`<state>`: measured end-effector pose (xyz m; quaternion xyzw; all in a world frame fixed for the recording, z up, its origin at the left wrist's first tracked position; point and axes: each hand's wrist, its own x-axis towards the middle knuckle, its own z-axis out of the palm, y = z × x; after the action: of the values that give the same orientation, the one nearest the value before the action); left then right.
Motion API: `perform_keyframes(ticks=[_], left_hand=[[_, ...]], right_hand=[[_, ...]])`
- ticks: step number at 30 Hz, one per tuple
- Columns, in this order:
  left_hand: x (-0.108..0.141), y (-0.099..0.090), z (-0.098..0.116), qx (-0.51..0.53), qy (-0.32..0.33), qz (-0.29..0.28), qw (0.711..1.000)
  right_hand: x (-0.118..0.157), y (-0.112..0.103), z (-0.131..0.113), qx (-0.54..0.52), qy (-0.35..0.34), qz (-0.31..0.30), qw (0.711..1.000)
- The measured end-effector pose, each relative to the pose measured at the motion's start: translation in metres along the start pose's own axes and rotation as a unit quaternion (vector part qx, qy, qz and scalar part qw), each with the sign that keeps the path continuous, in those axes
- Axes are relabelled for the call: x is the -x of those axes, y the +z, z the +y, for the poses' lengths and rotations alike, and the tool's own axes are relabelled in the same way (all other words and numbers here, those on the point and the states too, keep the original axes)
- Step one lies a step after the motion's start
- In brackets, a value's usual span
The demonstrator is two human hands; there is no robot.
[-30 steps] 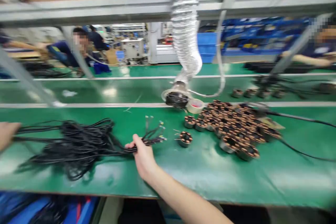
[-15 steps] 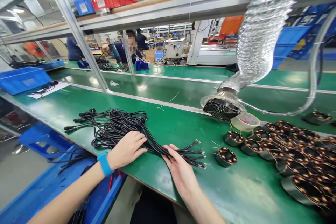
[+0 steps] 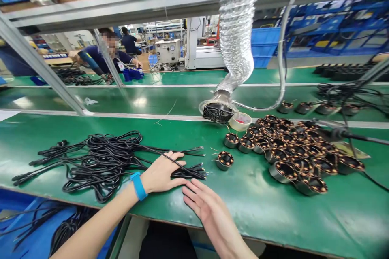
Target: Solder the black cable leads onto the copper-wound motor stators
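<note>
A bundle of black cables (image 3: pixel 106 158) lies on the green bench, coiled in the middle, with bare wire ends pointing right. My left hand (image 3: pixel 162 172), with a blue band on its wrist, rests over the cables near those ends, fingers spread and thumb out to the right. One cable passes over its fingers. My right hand (image 3: pixel 206 206) is just below the wire ends, palm turned inward, fingers stretched out and holding nothing. Its fingertips are close to my left thumb; whether they touch is unclear.
Many copper-wound rings (image 3: pixel 291 145) stand on the right of the bench, one ring (image 3: pixel 225 160) apart from them. Behind hangs a fan (image 3: pixel 218 112) on a silver duct (image 3: pixel 238 20), beside a tape roll (image 3: pixel 240 121). A blue bin (image 3: pixel 36 218) with cables is below left. A person (image 3: pixel 103 56) sits across.
The view has turned to the right. My right hand has let go of the cables and drawn back below them. My left hand has moved along the cables toward the wire ends.
</note>
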<state>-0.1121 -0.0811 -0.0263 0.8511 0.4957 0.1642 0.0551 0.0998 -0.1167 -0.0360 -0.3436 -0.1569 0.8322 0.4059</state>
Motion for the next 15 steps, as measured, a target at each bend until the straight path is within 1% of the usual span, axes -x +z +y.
perform_keyframes(ticks=[2,4,6,8,10,11,12,13,15], left_hand=[[-0.014,0.000,0.010,0.068,0.005,-0.022,0.997],[-0.025,0.001,0.019,0.128,0.003,-0.065,0.990],[-0.033,0.002,0.024,0.167,-0.008,-0.104,0.980],[-0.039,0.005,0.026,0.199,-0.047,-0.136,0.969],[-0.044,0.010,0.026,0.215,-0.108,-0.164,0.957],[-0.046,0.013,0.028,0.202,-0.132,-0.169,0.956],[-0.048,0.016,0.030,0.173,-0.147,-0.161,0.960],[-0.049,0.019,0.033,0.131,-0.150,-0.143,0.969],[-0.050,0.022,0.043,0.045,-0.129,-0.090,0.987]], right_hand=[[0.006,-0.011,-0.008,0.010,-0.014,0.000,1.000],[0.011,-0.021,-0.015,0.028,-0.029,0.007,0.999],[0.015,-0.032,-0.019,0.048,-0.048,0.017,0.998],[0.018,-0.041,-0.020,0.064,-0.070,0.025,0.995],[0.018,-0.049,-0.020,0.078,-0.085,0.029,0.993],[0.018,-0.052,-0.020,0.087,-0.089,0.028,0.992],[0.017,-0.055,-0.020,0.098,-0.090,0.026,0.991],[0.016,-0.056,-0.020,0.110,-0.089,0.021,0.990],[0.014,-0.058,-0.020,0.128,-0.090,0.015,0.988]])
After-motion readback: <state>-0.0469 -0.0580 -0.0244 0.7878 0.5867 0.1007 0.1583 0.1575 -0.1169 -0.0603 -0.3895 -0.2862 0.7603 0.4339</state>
